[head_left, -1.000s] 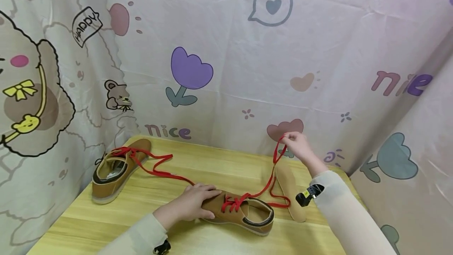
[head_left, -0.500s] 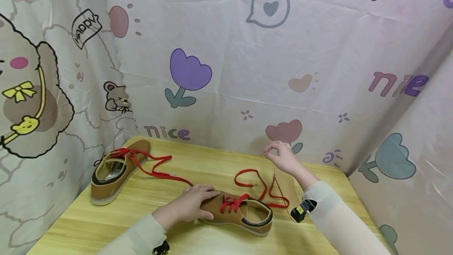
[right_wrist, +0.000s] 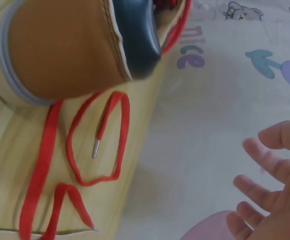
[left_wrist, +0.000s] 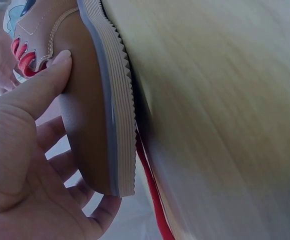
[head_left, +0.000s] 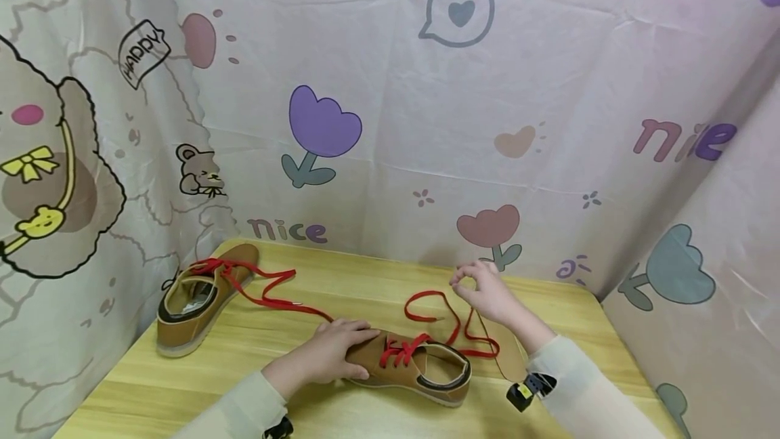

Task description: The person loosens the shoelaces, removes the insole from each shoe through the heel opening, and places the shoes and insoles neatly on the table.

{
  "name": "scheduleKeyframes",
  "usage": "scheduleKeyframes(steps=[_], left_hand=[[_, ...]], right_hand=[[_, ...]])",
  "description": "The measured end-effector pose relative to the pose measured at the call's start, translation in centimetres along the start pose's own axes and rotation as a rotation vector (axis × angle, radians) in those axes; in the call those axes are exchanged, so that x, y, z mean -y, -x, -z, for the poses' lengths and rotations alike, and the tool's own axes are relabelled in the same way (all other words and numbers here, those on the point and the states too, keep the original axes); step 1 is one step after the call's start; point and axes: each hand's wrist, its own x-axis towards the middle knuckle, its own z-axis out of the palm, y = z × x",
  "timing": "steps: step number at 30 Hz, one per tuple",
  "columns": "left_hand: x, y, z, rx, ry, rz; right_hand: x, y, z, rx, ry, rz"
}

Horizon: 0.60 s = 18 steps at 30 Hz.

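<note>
My left hand [head_left: 323, 352] holds the toe of a tan lace-up shoe [head_left: 407, 381], its thumb on one side and fingers round the other, as the left wrist view shows. The shoe lies with its heel to the right, red lacing [left_wrist: 27, 61] crossed over its front. From it a loose red shoelace [head_left: 420, 318] trails in bends behind the shoe, metal-tipped in the right wrist view. Above the table's back right, my right hand [head_left: 487, 295] hovers with loosely bent fingers and nothing between them. Beneath its wrist lies a tan insole [head_left: 510, 356], partly hidden.
A second tan shoe [head_left: 207, 328] stands at the table's left, heel toward me, a brown insole-like piece [head_left: 245, 257] beyond its front. Red lace [head_left: 277, 302] runs from it toward my left hand. Printed curtains [head_left: 402, 175] enclose the wooden table [head_left: 365, 269] behind and at the sides.
My right hand has let go of the raised red shoelace, which dropped onto the table behind the shoe. That hand then moved lower and slightly left. The left hand stays on the toe.
</note>
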Motion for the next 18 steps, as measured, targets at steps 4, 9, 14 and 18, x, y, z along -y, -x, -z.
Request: scheduleKeyframes(steps=[4,9,14,18], left_hand=[[0.0,0.0,0.0,-0.006,-0.004,-0.001],[-0.1,0.0,0.0,-0.011,-0.007,-0.001],[-0.2,0.1,-0.1,-0.02,-0.005,-0.001],[-0.2,0.1,-0.1,-0.025,0.002,0.001]], right_hand=[[0.4,1.0,-0.4,-0.009,0.027,0.026],[0.9,2.4,-1.3,-0.013,0.08,0.057],[0.9,3.6,-2.3,0.001,0.077,0.063],[0.5,4.2,-3.0,0.012,0.074,0.079]])
